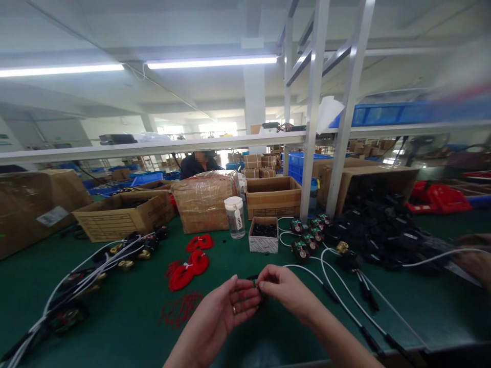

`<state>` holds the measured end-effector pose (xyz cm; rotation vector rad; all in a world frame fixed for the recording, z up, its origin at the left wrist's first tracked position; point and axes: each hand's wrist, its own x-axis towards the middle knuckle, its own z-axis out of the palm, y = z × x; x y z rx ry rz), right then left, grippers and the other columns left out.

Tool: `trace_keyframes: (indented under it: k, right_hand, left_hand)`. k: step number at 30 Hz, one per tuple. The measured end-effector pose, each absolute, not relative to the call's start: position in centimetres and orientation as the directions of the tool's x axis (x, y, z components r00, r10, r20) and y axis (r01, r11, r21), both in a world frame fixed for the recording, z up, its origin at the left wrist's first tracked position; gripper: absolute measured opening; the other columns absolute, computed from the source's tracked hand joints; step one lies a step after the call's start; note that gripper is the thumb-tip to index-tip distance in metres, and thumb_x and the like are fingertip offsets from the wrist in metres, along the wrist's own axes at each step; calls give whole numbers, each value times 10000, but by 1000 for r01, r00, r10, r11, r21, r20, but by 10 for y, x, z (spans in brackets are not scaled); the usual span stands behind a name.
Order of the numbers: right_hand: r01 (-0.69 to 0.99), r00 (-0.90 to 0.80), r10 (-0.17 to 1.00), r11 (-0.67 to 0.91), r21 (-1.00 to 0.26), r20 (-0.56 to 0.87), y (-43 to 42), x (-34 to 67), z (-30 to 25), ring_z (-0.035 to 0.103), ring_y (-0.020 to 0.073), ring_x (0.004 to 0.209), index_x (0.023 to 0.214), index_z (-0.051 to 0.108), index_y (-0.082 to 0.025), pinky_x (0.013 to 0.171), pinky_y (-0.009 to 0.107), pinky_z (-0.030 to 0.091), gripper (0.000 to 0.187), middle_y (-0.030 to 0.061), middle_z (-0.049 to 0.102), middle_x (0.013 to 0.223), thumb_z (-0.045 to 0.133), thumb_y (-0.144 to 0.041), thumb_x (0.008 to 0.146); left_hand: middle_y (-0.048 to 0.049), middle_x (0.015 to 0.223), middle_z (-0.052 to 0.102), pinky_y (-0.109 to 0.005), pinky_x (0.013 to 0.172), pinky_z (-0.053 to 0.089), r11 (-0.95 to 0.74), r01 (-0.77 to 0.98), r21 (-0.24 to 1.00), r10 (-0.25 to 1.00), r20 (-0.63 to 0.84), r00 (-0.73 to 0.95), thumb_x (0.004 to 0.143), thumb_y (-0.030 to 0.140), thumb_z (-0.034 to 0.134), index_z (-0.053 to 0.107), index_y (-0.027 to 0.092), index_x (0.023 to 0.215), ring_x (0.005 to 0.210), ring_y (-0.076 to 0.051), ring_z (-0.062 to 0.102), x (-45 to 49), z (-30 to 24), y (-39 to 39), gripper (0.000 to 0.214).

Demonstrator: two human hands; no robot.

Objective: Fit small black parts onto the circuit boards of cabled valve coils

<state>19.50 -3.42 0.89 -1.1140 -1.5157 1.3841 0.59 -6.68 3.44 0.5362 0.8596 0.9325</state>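
Observation:
My left hand [230, 309] is palm up with the fingers stretched out, a ring on one finger. Its fingertips lie against a small dark unit [262, 302] with a bit of green on it, mostly hidden by both hands. Over those fingertips my right hand [282, 286] is closed in a pinch; what sits between thumb and finger is too small to make out. Left of the hands lie loose thin red wires [180, 308] and tied bundles of red wire [188, 270]. A white cable [307, 271] runs off to the right.
Brass-fitted units with white cables [103, 266] lie at left. Ahead stand a small box of black parts [264, 243], a clear bottle [235, 220] and cartons [205, 202]. Circuit-board units [311, 237], black housings [387, 235] and metal posts [310, 117] are right. A person [199, 163] sits beyond.

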Motion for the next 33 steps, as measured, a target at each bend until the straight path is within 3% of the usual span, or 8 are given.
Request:
trace_keyframes:
  k: [8, 12, 15, 22, 29, 33]
  right_hand:
    - [102, -326, 945, -4, -995, -37, -34, 195, 1, 580, 160, 717, 807, 638, -181, 683, 278, 423, 116, -18, 635, 715, 664, -268, 735]
    - [89, -343, 939, 6, -996, -25, -37, 196, 5, 587, 155, 715, 831, 650, -176, 688, 279, 432, 155, -6, 656, 740, 651, -324, 782]
    - [95, -318, 948, 10, -995, -21, -37, 197, 3, 570, 137, 675, 839, 651, -171, 638, 265, 417, 234, 2, 656, 745, 611, -402, 829]
    - [15, -267, 960, -87, -996, -88, -42, 199, -20, 559, 121, 625, 904, 655, -168, 498, 225, 311, 430, 48, 698, 835, 579, -583, 821]
    - [-228, -447, 886, -249, -941, -127, -66, 184, -26, 566, 97, 512, 937, 662, -123, 438, 201, 286, 663, 69, 691, 778, 568, -763, 788]
    - [-316, -482, 864, -327, -891, -146, -73, 177, -28, 555, 93, 484, 898, 660, -101, 469, 211, 357, 763, 96, 696, 751, 545, -840, 752]
  left_hand:
    - [-152, 962, 749, -361, 796, 561, 451, -256, 855, 887, -399, 230, 874, 444, 662, 719, 102, 997, 859, -231, 716, 13, 24, -66, 367]
    - [-136, 934, 752, -344, 769, 562, 412, -127, 902, 898, -378, 227, 740, 345, 798, 715, 116, 961, 793, -203, 697, 17, 21, -65, 328]
    - [-109, 855, 744, -329, 745, 566, 417, -145, 897, 898, -383, 215, 683, 249, 819, 710, 121, 878, 721, -179, 683, 18, 20, -65, 258]
    - [-67, 799, 714, -317, 778, 572, 413, -310, 856, 904, -344, 255, 710, 198, 817, 723, 129, 877, 739, -171, 686, 16, 28, -69, 204]
    - [-26, 764, 649, -290, 706, 553, 404, -341, 849, 888, -275, 368, 828, 426, 732, 724, 143, 958, 710, -154, 640, 15, 37, -71, 312]
    - [-25, 723, 644, -295, 654, 522, 395, -253, 883, 903, -321, 286, 864, 577, 636, 716, 147, 964, 676, -168, 640, 13, 28, -71, 449]
